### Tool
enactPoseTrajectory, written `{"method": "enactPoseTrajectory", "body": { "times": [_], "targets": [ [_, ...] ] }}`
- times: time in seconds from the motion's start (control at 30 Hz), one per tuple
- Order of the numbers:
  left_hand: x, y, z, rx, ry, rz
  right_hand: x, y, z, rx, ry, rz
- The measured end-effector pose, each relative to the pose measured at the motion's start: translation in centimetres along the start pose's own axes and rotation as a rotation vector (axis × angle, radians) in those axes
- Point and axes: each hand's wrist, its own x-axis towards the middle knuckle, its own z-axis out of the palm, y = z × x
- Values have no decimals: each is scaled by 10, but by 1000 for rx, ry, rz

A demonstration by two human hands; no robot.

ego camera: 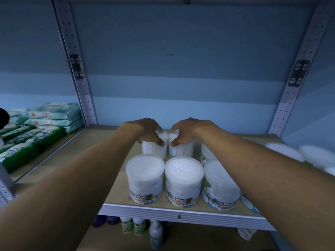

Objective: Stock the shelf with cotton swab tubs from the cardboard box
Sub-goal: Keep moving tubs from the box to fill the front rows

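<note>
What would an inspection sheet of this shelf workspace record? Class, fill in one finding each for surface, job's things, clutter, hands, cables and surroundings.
Surface: tan shelf board with a white front edge.
Job's things: front-row tubs upright, labels forward; two back-row tubs under the hands; cardboard box not in view.
Clutter: nothing seen.
Hands: left hand and right hand each grip the top of a back-row tub.
Cables: nothing seen.
Surroundings: wipes packs in the left bay; bottles on the shelf below; blue back panel.

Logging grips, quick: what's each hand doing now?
Left hand: grips the back-left tub.
Right hand: grips the tub beside it.
</note>
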Motion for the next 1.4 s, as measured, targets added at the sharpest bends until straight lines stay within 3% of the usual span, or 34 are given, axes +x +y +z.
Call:
{"method": "enactPoseTrajectory", "body": {
  "times": [0.4,0.73,0.87,1.07,1.4],
  "targets": [
    [7,-5,-4,-119,4,-15,6,0,-5,-6,-17,-10],
    [0,2,-3,-171,40,-169,18,13,-5,105,-93,-43],
    [-3,4,-3,-163,39,-222,16,15,-6,178,-39,-12],
    [0,0,-11,-191,-15,-196,17,4,-10,62,-2,88],
    [4,13,-12,-208,-70,-284,28,12,-14,53,-48,1]
  ]
}}
